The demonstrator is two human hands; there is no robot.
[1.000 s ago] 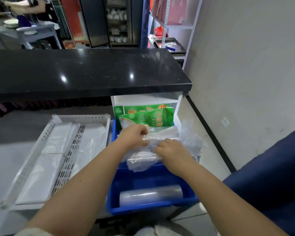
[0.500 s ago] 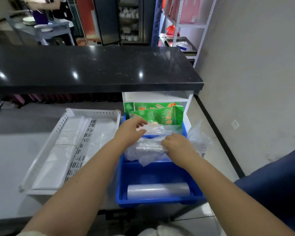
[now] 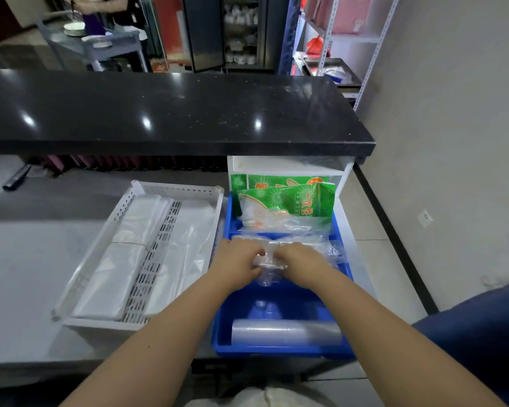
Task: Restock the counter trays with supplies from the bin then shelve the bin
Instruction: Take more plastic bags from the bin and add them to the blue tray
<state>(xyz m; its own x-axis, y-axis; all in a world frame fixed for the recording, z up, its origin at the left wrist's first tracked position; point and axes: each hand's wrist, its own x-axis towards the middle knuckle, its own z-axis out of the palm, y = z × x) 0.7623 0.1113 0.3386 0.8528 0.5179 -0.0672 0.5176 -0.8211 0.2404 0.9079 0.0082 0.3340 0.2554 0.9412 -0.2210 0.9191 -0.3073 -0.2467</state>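
Risk first: film is slippery, so I could drop or tear the bundle. Roll (image 3: 285, 331) lies at the near end of the blue bin (image 3: 279, 351). Both hands, left (image 3: 237, 264) and right (image 3: 301, 264), pinch a clear plastic bundle (image 3: 272, 264) mid-bin. White tray (image 3: 100, 321) on the worktop (image 3: 21, 274) beside it holds flat bags. Green packets (image 3: 300, 198) stand farthest.

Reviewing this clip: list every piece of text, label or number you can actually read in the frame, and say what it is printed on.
"一次性": large white characters on the front green packet standing at the far end of the blue bin.
Small column of characters beside it on the same packet: too small to read.
Yellow characters on the rear green packet: cut off, unreadable.
Red panels in the background: print blurred.
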